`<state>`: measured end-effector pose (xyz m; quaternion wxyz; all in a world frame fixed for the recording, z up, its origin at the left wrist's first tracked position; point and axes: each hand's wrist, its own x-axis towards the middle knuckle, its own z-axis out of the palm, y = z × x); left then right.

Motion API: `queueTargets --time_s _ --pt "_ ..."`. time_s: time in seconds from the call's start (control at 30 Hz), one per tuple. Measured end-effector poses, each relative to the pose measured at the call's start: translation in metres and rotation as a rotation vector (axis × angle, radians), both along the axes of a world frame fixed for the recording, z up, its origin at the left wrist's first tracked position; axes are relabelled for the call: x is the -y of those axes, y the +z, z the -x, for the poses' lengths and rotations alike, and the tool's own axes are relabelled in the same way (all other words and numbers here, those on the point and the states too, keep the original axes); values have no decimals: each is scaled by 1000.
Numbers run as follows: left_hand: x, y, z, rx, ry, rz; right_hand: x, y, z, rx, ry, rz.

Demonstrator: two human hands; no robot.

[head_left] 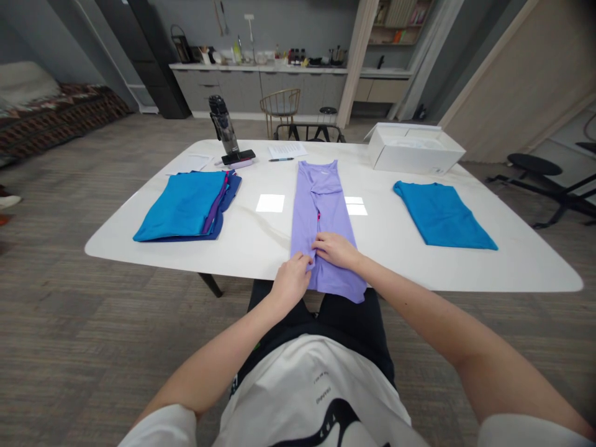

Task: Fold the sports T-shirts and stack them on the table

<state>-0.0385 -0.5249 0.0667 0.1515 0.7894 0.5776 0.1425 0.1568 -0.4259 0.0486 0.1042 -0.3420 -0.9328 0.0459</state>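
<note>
A lavender garment (pixel 326 198) lies lengthwise on the white table, folded into a long strip, its lower end hanging slightly over the near edge. My left hand (pixel 293 278) pinches the garment's fabric near that edge. Just to the right and a little farther up, my right hand (pixel 336 249) has its fingers closed on the fabric by the middle seam. A small pink spot shows between the folded layers above my hands. To the left sits a stack of folded blue and purple cloths (pixel 186 202); a single folded blue garment (pixel 444 214) lies to the right.
At the table's (pixel 251 254) far side stand a black and clear bottle-like device (pixel 226 130), papers (pixel 287 150), a pen (pixel 280 159) and a white box (pixel 414 149). Beyond are a wire-backed chair (pixel 280 104) and a kitchen counter. A black stool (pixel 534 164) stands at right.
</note>
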Motion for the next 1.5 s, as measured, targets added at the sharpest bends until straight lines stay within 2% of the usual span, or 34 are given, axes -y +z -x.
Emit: queueTargets --time_s 0.07,0.17,0.23,0.33,0.43,0.57,0.67,0.8,0.87,1.0,1.13,1.37,1.5 --pt "5 0 -2 15 -20 -23 3 0 -9 -21 -36 7" --pt "14 -1 -2 -77 10 -33 8 -1 -17 -29 -74 24" --pt "20 -4 0 -134 36 -21 14 -2 -18 -23 -64 37" --pt "29 -11 5 -112 34 -19 25 -4 -13 -14 -3 39" --pt "37 -17 5 -53 -21 -58 34 -2 -8 -16 42 29" --pt "45 -20 -4 -66 -125 -102 39 6 -12 -67 -5 24" --pt "48 -19 -12 -126 -150 -109 40 7 -19 -65 -25 32" --pt "47 -14 -17 -261 -37 -142 43 2 -26 -30 0 43" --pt "46 -13 -17 -296 -25 -154 45 0 -26 -38 6 36" --pt "47 -12 -12 -251 -92 -105 49 -1 -23 -74 37 30" --pt "55 -12 -11 -199 -92 -158 53 -1 -22 -71 59 68" --pt "60 -20 -15 -317 -15 -207 58 2 -28 -75 -17 84" --pt "58 -28 -8 -331 -79 -236 59 4 -29 -82 -24 86"
